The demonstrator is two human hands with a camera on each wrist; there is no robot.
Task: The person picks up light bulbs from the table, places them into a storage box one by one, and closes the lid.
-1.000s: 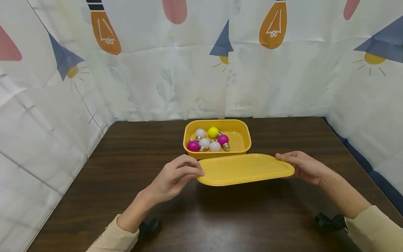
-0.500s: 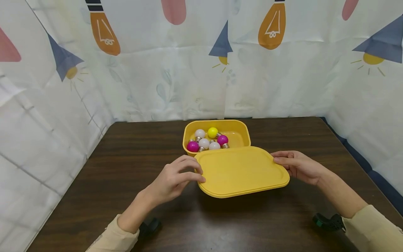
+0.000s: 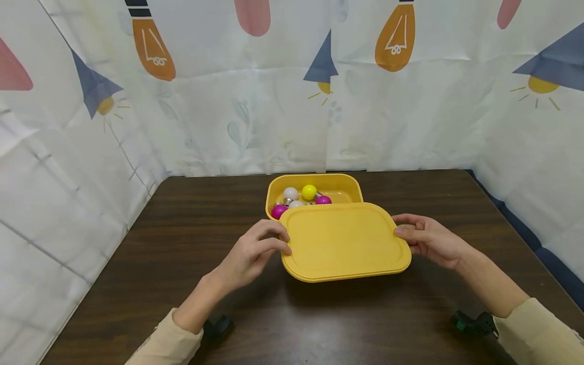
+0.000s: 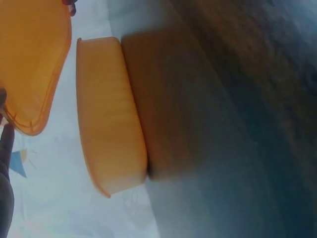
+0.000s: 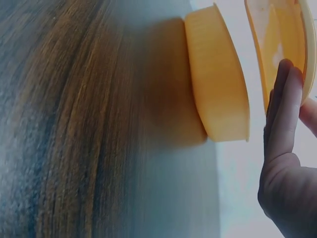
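A yellow rectangular lid point(image 3: 344, 242) with rounded corners is held above the table between both hands. My left hand point(image 3: 248, 256) pinches its left edge, and my right hand point(image 3: 433, 241) grips the right edge with the thumb on top and fingers underneath. Behind the lid stands a yellow plastic box point(image 3: 347, 187), whose front part the lid hides in the head view. Inside the box lie several small light bulbs: a yellow bulb point(image 3: 308, 191), magenta ones and white ones. Both wrist views show a gap between the lid and the box point(image 4: 109, 114).
The dark wood-grain table point(image 3: 205, 208) carries the box near its back edge. A white printed curtain point(image 3: 205, 111) hangs close behind and along the sides. A black wrist device point(image 3: 474, 323) sits under the right forearm.
The lid has tilted so its top faces the head camera more, and it has shifted slightly left and over the box's front. More of the bulbs are covered from view.
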